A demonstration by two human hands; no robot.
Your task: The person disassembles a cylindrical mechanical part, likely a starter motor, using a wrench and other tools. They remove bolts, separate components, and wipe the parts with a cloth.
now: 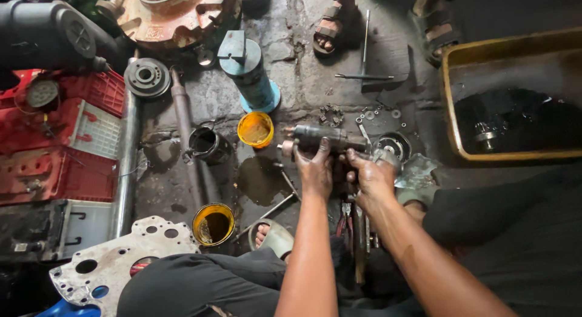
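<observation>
Both my hands grip a dark, greasy cylindrical metal part [321, 137] held level over the oily floor. My left hand [315, 168] wraps its left half, thumb up over the body; a lighter round end sticks out to the left. At the part's right end is my right hand [371, 176], closed around it next to a round bearing-like piece [393, 146]. Pliers with red handles [345, 217] lie on the floor under my wrists. My knees and one sandalled foot [271, 237] show at the bottom.
Two yellow tins [255, 129] [213, 223], a black cup [206, 143], a blue cylinder [251, 74], long steel shafts [182, 120], a perforated grey plate [118, 262] and red crates [60, 135] lie left. A yellow tub of black oil [509, 105] stands right. Another person's sandalled feet [330, 29] are at top.
</observation>
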